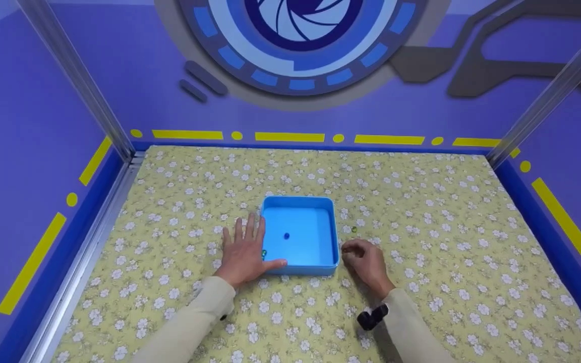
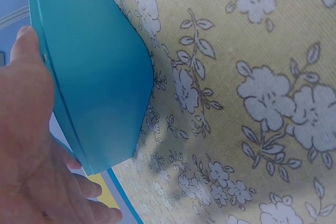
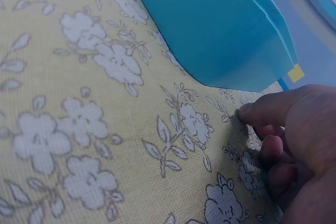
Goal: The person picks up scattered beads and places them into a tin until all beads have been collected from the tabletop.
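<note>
A shallow blue square box (image 1: 300, 270) sits on the cloth between both hands. My left hand (image 1: 242, 257) lies flat along its left side, fingers spread, with the thumb reaching over the near-left corner. Inside the box are a small dark blue bead (image 1: 286, 236) near the middle and green beads (image 1: 264, 253) beside the left wall. My right hand (image 1: 367, 262) is low over the cloth just right of the box, fingers curled in toward the thumb. I cannot tell whether its fingertips hold anything. Just beyond them, a small yellow-green bead (image 1: 354, 229) lies on the cloth.
A yellow flowered cloth (image 1: 447, 227) covers the table. Purple-blue printed panels (image 1: 134, 65) stand behind and at both sides, with metal posts (image 1: 76, 75) at the back corners. A black device (image 1: 372, 317) is worn at the right wrist.
</note>
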Demonstrator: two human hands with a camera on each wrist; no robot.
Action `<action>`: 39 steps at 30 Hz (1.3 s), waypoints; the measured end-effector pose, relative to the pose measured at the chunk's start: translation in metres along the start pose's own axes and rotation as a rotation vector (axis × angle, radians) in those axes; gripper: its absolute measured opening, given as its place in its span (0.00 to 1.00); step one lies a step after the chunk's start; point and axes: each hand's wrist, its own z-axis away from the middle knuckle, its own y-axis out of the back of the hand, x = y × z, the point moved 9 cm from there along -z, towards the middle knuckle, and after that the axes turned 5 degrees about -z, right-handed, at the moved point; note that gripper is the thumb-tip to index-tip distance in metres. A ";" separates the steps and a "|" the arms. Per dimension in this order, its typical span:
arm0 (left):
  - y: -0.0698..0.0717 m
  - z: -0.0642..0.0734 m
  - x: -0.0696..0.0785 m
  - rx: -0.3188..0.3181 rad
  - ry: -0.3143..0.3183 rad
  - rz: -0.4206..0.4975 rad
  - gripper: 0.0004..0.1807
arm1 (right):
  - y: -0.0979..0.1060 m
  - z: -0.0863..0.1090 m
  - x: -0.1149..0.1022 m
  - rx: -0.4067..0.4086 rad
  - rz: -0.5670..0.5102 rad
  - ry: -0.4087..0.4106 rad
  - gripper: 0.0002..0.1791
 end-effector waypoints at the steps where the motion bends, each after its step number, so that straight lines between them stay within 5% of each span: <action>1: 0.000 0.000 0.000 -0.001 0.001 0.003 0.66 | 0.000 0.000 0.000 0.000 0.001 -0.003 0.11; 17: -0.005 -0.002 -0.001 -0.071 0.037 0.024 0.67 | 0.003 -0.003 0.000 -0.012 -0.064 -0.057 0.09; 39: -0.005 -0.001 -0.002 -0.054 0.028 0.036 0.66 | 0.006 -0.001 -0.020 -0.008 -0.115 -0.064 0.08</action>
